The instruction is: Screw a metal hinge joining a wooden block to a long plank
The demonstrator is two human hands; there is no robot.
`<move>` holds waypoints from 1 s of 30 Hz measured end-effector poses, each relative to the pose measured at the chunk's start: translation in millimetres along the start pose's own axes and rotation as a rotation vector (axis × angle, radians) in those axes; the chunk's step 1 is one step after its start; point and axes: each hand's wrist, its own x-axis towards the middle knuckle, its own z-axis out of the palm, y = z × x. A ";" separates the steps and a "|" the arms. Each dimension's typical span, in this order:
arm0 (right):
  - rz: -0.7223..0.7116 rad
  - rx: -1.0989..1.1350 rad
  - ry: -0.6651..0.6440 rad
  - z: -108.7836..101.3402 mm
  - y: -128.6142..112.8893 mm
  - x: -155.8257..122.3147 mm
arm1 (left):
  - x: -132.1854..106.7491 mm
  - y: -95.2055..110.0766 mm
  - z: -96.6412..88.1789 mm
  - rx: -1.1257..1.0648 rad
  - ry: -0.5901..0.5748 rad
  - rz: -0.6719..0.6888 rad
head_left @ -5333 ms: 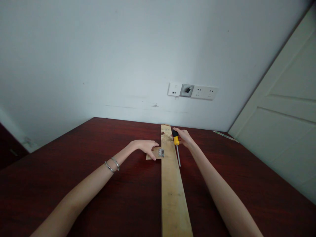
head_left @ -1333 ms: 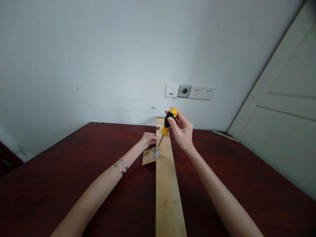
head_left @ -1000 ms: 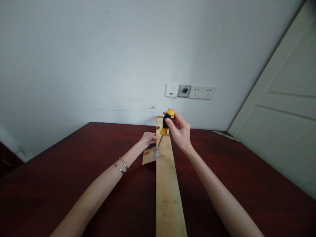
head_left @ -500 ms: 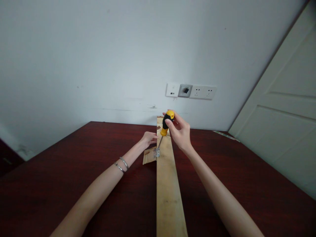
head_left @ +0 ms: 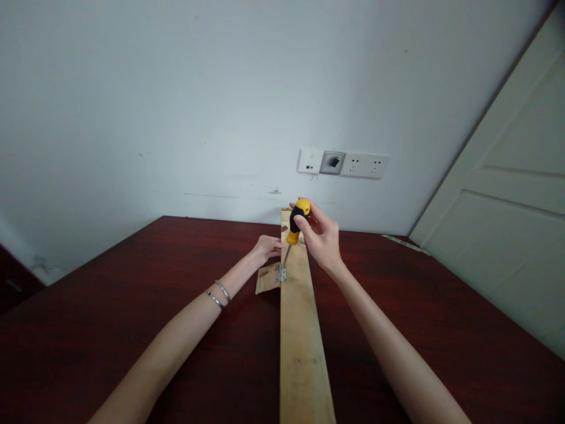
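Observation:
A yellow-and-black screwdriver [head_left: 299, 221] is gripped by its handle in my right hand [head_left: 324, 238]. Its shaft slants down to a small metal hinge [head_left: 283, 272], and the tip is at the hinge's upper end. That hinge joins a long wooden board [head_left: 302, 335] to a short wooden piece [head_left: 268, 278] on its left. Against the board's left edge, just beyond the short piece, my left hand [head_left: 268, 247] is closed with its fingertips at the wood. Part of its grip is hidden by the board.
The board lies lengthwise on a dark red-brown table [head_left: 176, 353] and reaches almost to the white wall [head_left: 212, 106]. Sockets and a switch panel [head_left: 342, 163] are on the wall. A flat strip [head_left: 405, 243] lies at the table's back right, beside a white door [head_left: 512, 218].
The screwdriver's handle has shifted very slightly, its tip still at the hinge. My left hand keeps its place at the board's edge.

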 end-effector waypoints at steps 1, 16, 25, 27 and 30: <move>0.001 0.011 -0.009 -0.2 -0.2 0.0 | 0.2 -0.1 0.1 0.000 0.001 -0.001; -0.063 0.036 -0.162 -2.6 -0.8 3.0 | 1.2 0.0 2.3 0.012 -0.006 -0.014; -0.166 -0.064 -0.241 -9.8 -8.3 6.3 | 2.5 -1.1 1.0 0.000 0.007 -0.013; -0.195 -0.070 -0.207 -8.5 -6.8 6.0 | 2.0 -0.6 1.7 -0.003 0.014 -0.014; -0.230 -0.137 -0.129 -5.4 -7.3 4.5 | 1.3 0.3 2.8 -0.004 0.019 -0.013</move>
